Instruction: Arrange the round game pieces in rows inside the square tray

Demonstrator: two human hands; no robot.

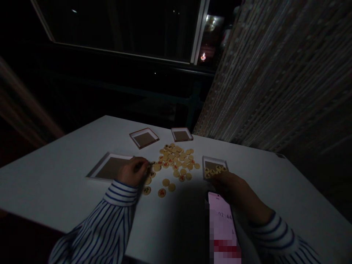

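My left hand [133,171] hangs over the loose heap of round cream xiangqi pieces [174,160], just right of a square brown-bottomed tray [112,168]. Its fingertips pinch what looks like a single piece [149,165] at the heap's left edge. My right hand [228,186], deep in shadow, sits at the near edge of another tray [212,165] holding several pieces. Whether those fingers grip anything is hidden by the dark. Two more square trays [144,139] [182,135] stand beyond the heap and look bare.
All this lies on a white table [52,187]. A lit phone [222,229] with a blurred screen lies near its front edge, below my right hand. A woven curtain [275,77] hangs at the right, and a dark window [121,29] lies behind the table.
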